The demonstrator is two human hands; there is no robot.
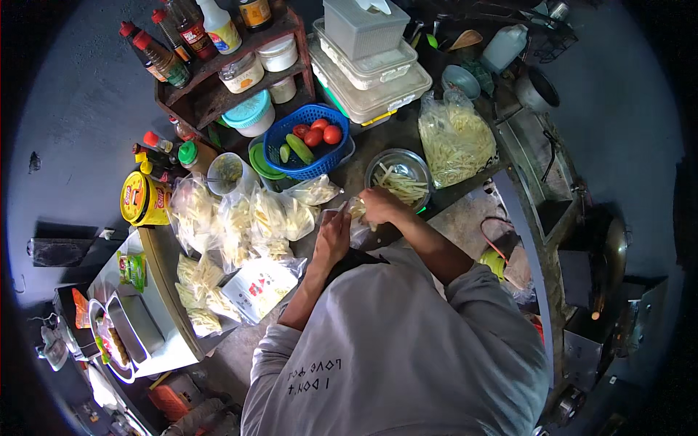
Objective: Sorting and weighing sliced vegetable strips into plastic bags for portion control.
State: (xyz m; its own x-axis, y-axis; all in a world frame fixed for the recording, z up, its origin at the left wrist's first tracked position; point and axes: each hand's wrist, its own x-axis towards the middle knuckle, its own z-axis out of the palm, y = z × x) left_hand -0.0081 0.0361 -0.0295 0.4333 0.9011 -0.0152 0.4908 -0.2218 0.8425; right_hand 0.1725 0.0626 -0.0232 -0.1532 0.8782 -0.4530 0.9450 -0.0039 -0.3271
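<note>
My left hand pinches the edge of a small clear plastic bag at the counter's front edge. Curled over the bag's mouth, my right hand has some cut potato fries at its fingers; its fingertips are partly hidden. Just beyond that hand stands a clear round bowl with loose fries in it. To its right is a large clear bag of fries. Several small filled bags crowd the counter left of my left hand, beside a white printed pack.
A blue plastic basket of tomatoes and cucumbers sits behind the bags, near a plastic jug. A wooden shelf holds bottles and jars. Stacked lidded boxes stand at the back. A yellow tub is at left, a metal sink at right.
</note>
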